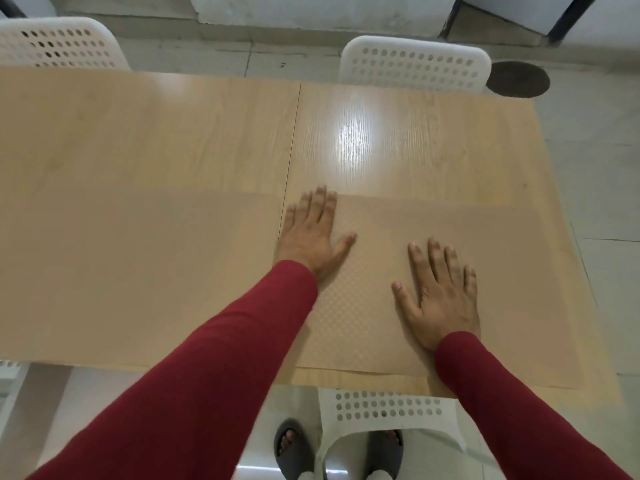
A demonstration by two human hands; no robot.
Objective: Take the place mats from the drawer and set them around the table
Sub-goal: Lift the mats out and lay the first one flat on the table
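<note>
While both hands lie flat, fingers spread wide, holding nothing: left hand [313,233] presses left edge of place mat [491,289], fingertips at its far left corner; right hand [438,292] presses mat's middle. Red sleeves [214,368] on both arms. Mat lies at desk's near right corner; second place mat [138,271] along near edge, left. Desk [207,133] pale wood, seam down middle, glare. Tiled floor [588,168]. White perforated chairs [415,64] at far edge; another chair [384,414] tucked at near edge. Dark floor drain cover [517,79].
</note>
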